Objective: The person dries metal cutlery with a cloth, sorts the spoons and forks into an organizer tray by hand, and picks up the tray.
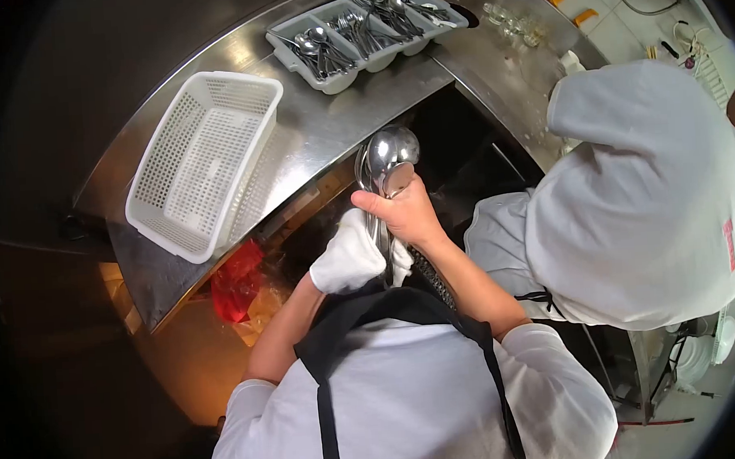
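Note:
In front of my chest, my right hand (408, 215) is closed around a bundle of metal ladles (396, 147), their shiny bowls pointing up and away from me. One bowl in the bundle is smaller and shows its flat side near my thumb. A white cloth (348, 259) covers my left hand, which is closed around the ladle handles just below my right hand. The fingers of that hand are hidden under the cloth, and part of the cloth shows on the far side of the handles.
A white perforated basket (149, 209) sits on the steel counter (297, 150). Behind it stands a grey cutlery tray (339, 83) holding spoons and forks. Close on my right, a co-worker in a white shirt (631, 191) leans in. A red plastic bag (237, 282) lies below the counter.

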`<state>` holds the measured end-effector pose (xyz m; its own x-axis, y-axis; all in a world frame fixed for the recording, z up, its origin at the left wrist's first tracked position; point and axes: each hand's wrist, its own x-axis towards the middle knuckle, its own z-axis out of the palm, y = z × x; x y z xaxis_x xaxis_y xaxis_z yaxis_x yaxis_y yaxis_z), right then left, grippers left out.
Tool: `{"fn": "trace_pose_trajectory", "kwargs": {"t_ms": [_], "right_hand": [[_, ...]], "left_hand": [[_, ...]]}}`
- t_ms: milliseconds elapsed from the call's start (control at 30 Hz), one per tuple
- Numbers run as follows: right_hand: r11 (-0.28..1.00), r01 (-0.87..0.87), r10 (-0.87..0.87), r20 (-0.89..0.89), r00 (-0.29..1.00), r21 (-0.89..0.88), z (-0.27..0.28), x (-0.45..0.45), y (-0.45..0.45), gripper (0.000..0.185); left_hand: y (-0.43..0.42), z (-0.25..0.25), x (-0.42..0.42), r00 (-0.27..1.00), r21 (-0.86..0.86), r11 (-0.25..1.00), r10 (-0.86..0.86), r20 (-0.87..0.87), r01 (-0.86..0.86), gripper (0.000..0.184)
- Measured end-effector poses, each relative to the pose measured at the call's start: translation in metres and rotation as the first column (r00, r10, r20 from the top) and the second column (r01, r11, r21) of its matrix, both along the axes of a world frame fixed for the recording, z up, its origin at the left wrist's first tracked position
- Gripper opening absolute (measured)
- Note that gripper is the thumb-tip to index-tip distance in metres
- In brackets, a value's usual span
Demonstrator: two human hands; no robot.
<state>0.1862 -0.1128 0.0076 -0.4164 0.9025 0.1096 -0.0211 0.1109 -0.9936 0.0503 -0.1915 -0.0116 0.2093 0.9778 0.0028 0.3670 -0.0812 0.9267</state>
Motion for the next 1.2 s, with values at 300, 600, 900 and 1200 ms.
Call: {"fn": "trace_pose_trajectory", "kwargs": {"t_ms": [300, 600, 900, 1200], "right_hand": [[0.928, -0.325, 0.264, -0.292, 0.919, -0.183, -0.033, 0.018, -0.010, 0.076], [0.905, -0.426, 0.339, -0.595, 0.729, -0.006, -0.045, 0.014, 0.033, 0.071], [1.000, 0.018, -0.019, -0.114, 0.993, -0.010, -0.041, -0.012, 0.015, 0.050], [0.984, -0.154, 0.119, -0.320, 0.940, -0.087, -0.053, -0.006, 0.021, 0.074]], "left_hand": [[0.000, 0.038, 0.013, 0.963, -0.223, 0.974, -0.012, -0.269, -0.050, 0.037], [-0.022, 0.012, 0.011, 0.952, -0.223, 0.969, 0.166, 0.258, -0.108, 0.011], [-0.012, 0.013, 0.000, 0.945, -0.338, 0.887, 0.326, -0.023, -0.314, 0.023], [0.001, -0.017, -0.004, 0.920, -0.180, 0.921, 0.370, 0.129, -0.345, 0.023]]}}
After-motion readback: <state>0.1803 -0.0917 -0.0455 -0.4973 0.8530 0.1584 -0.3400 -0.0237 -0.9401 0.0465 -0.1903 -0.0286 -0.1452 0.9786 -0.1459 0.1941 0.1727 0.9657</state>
